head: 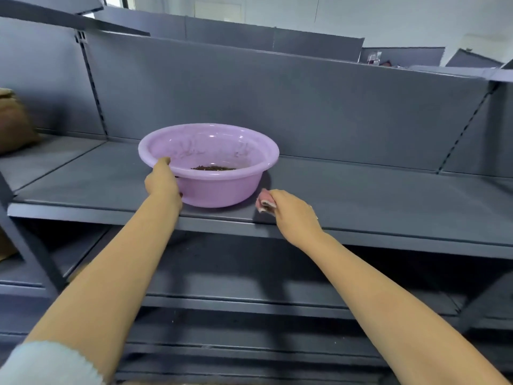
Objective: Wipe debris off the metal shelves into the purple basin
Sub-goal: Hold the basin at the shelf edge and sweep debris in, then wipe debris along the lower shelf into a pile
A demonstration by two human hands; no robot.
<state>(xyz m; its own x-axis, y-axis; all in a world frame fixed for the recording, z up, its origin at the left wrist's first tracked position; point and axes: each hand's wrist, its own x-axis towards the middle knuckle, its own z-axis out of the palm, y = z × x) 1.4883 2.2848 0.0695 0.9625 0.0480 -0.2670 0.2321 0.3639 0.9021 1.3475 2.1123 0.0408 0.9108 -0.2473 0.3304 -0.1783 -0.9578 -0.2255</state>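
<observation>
A purple basin [222,187] stands on the grey metal shelf [374,201], with dark debris [213,168] lying in its bottom. My left hand [163,182] grips the basin's near-left rim, thumb over the edge. My right hand [294,213] is just right of the basin near the shelf's front edge and holds a folded pink cloth [265,201] that touches the shelf surface.
A brown sack [14,120] sits on the shelf section at far left. Lower grey shelves [249,276] run below the front edge. A slotted upright [94,84] and a back panel [305,107] stand behind the basin. More shelving rises beyond.
</observation>
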